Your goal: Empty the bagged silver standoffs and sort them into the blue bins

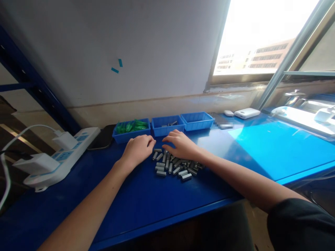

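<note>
A loose pile of grey metal hex standoffs (170, 168) lies on the blue table top (146, 205), between and below my two hands. My left hand (138, 149) hovers at the pile's left edge, its fingers curled and the thumb and forefinger tips together. Whatever they pinch, if anything, is too small or hidden to name. Over the far side of the pile is my right hand (180, 143), thumb and forefinger apart with no piece visible between them. It hides some standoffs. Behind the hands, the middle blue bin (165, 131) contains a few grey metal pieces.
The left blue bin (132, 137) holds green plastic packets (132, 126); the right blue bin (198, 124) stands beside the middle one. At left are a dark phone (102, 137) and a white power strip (65, 157) with plugs. A white box-like device (247, 113) lies back right.
</note>
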Motion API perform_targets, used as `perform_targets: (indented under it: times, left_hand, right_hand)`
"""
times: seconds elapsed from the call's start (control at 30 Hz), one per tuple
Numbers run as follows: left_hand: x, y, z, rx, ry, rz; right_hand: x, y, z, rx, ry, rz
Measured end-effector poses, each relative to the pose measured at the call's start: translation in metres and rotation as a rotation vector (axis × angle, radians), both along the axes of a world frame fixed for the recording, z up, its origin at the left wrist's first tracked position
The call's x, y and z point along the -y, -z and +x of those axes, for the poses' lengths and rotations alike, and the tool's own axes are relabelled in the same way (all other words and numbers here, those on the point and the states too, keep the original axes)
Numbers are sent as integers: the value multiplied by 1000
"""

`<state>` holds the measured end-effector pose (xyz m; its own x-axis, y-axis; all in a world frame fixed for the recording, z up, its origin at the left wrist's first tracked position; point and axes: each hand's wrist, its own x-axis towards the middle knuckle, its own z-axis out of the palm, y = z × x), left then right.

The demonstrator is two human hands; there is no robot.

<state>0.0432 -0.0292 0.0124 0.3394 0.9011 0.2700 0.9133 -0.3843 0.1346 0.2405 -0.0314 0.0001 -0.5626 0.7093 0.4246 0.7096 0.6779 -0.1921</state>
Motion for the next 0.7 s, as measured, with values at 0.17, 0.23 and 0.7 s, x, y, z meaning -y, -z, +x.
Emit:
perform_targets:
  times: [0.17,0.23,0.7]
  left_hand:
    - [-4,-3,-9,-38,-68,-42]
    - [-4,-4,-11,-50,-85,-91]
    - [-6,-3,-25,-49,-32,-169]
  right_hand:
    - [-7,4,-19,89,92,-134]
    - [-10,5,-24,134,95,-156]
    - [-45,-31,31,-37,411,248]
